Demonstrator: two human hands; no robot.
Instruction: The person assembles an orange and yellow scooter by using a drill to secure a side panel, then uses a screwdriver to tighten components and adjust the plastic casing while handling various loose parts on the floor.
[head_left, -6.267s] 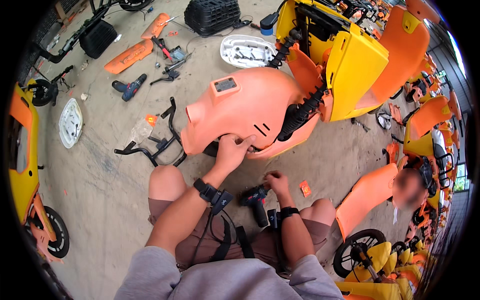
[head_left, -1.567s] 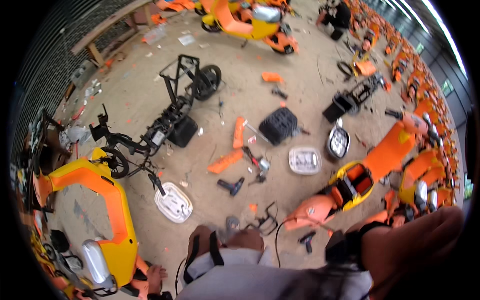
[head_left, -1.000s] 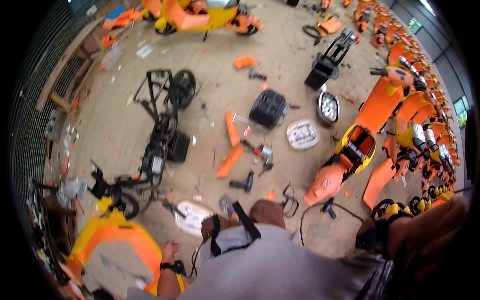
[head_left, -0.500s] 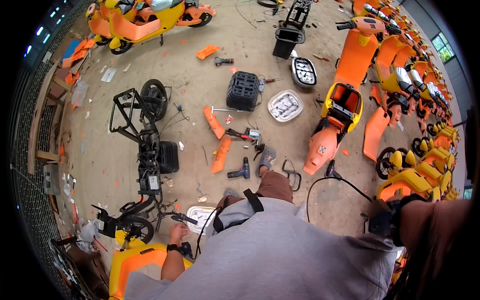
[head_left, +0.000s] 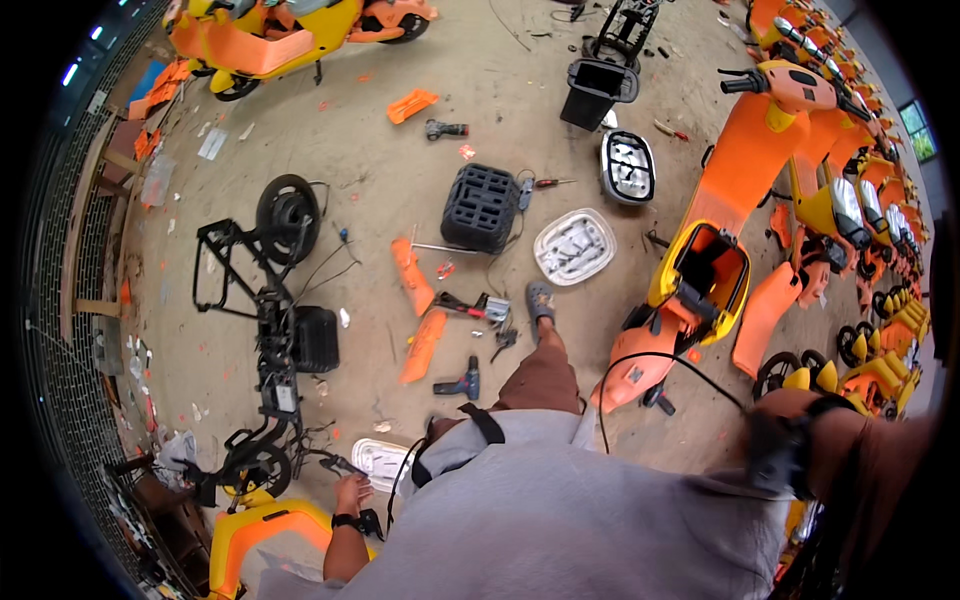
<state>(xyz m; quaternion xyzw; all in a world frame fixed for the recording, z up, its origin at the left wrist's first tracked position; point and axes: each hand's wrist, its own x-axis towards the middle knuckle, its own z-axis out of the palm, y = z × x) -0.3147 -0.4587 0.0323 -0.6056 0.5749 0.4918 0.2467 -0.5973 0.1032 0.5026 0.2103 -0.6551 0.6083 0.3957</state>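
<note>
My left hand (head_left: 352, 492) hangs low beside my body, a black device strapped at its wrist. Its small fingers look loosely apart, with nothing seen in them. Close by are a white shallow seat-shaped tray (head_left: 380, 462) and a black handlebar grip (head_left: 343, 465) of the stripped scooter frame (head_left: 280, 350). An orange and yellow body panel (head_left: 235, 540) lies under that forearm. At the right, my right hand (head_left: 785, 404) is blurred and mostly hidden by the black wrist device; its fingers cannot be made out. A black cable loops from there past an orange scooter (head_left: 700, 240).
On the floor ahead lie a cordless drill (head_left: 462, 380), orange panels (head_left: 424, 345), a black ribbed box (head_left: 480, 208), a white tray (head_left: 575, 247) and a screwdriver (head_left: 552, 183). Another power tool (head_left: 446, 130) lies farther off. Orange scooters line the right side; a yellow-orange one (head_left: 265, 45) stands far left.
The view has shifted as I walk forward and turn slightly; the orange scooter at the right is nearer. One foot remains visible ahead. Both arms keep about the same pose.
</note>
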